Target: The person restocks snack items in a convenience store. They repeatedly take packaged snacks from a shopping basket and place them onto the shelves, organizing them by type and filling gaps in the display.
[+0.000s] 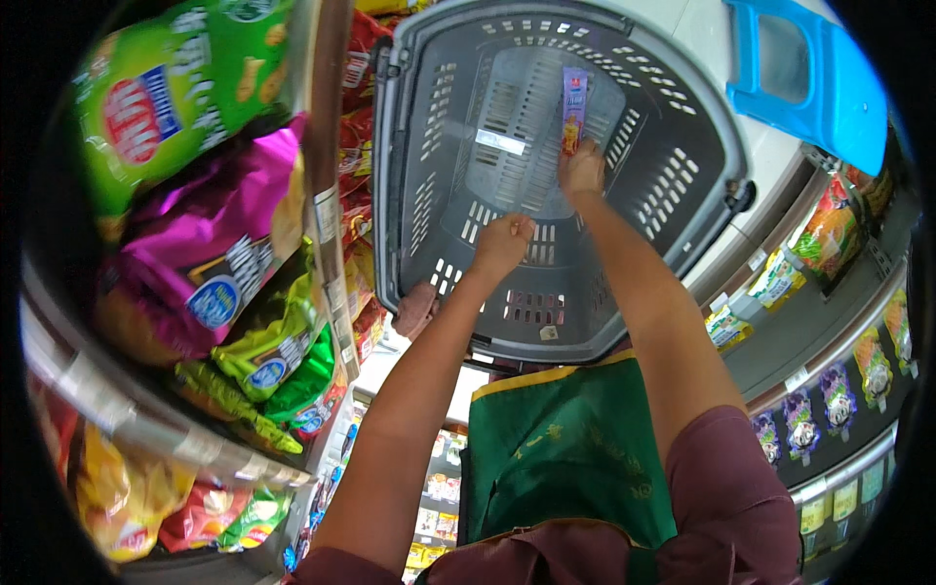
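My right hand (582,173) reaches deep into a grey plastic shopping basket (634,210). Its fingers close on the lower end of a slim purple snack packet (574,102), which lies lengthwise over the basket floor. My left hand (504,244) hovers inside the basket, nearer to me, with its fingers curled in; whether anything small is in them is hidden. A small whitish strip (500,141) shows on the basket floor left of the packet. Against the basket's near left edge is a brownish-pink cloth-like thing (417,310).
Shelves on the left hold a large green snack bag (180,93), a purple bag (214,234) and several smaller bags. A blue plastic stool (824,83) stands at the far right. Hanging pouches (837,395) line the right shelves. A green apron (565,458) covers my front.
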Available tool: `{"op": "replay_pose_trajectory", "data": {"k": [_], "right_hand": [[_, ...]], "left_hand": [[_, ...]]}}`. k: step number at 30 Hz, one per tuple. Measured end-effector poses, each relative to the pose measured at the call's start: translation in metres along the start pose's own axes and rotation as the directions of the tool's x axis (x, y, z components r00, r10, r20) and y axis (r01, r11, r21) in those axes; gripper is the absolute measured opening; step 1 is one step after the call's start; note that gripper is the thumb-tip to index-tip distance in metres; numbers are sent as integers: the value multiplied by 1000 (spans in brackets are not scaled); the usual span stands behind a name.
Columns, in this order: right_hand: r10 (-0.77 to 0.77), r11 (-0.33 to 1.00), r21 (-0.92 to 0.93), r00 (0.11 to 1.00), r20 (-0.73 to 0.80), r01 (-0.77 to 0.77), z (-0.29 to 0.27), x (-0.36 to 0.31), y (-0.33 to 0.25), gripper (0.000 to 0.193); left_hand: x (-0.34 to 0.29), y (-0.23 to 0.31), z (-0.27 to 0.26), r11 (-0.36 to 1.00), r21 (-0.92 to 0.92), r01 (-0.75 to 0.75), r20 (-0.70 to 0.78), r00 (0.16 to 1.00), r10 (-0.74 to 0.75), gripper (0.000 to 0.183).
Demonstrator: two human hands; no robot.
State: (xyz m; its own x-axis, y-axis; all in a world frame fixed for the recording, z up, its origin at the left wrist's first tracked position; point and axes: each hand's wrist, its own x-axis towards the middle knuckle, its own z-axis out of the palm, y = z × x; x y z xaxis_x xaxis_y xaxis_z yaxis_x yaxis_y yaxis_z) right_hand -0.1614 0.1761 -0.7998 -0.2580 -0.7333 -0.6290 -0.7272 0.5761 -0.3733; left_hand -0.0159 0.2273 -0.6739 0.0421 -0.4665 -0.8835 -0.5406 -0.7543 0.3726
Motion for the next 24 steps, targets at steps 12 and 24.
{"op": "replay_pose_trajectory", "data": {"k": [12, 24], "right_hand": [[85, 993, -90, 996, 41, -81, 35, 69, 16, 48], [-245, 964, 169, 928, 280, 204, -163, -131, -72, 35]], "left_hand": [[28, -11, 12, 1000, -7, -15, 29, 999, 15, 32], [-67, 77, -20, 993, -93, -79, -156, 986, 64, 55]]}}
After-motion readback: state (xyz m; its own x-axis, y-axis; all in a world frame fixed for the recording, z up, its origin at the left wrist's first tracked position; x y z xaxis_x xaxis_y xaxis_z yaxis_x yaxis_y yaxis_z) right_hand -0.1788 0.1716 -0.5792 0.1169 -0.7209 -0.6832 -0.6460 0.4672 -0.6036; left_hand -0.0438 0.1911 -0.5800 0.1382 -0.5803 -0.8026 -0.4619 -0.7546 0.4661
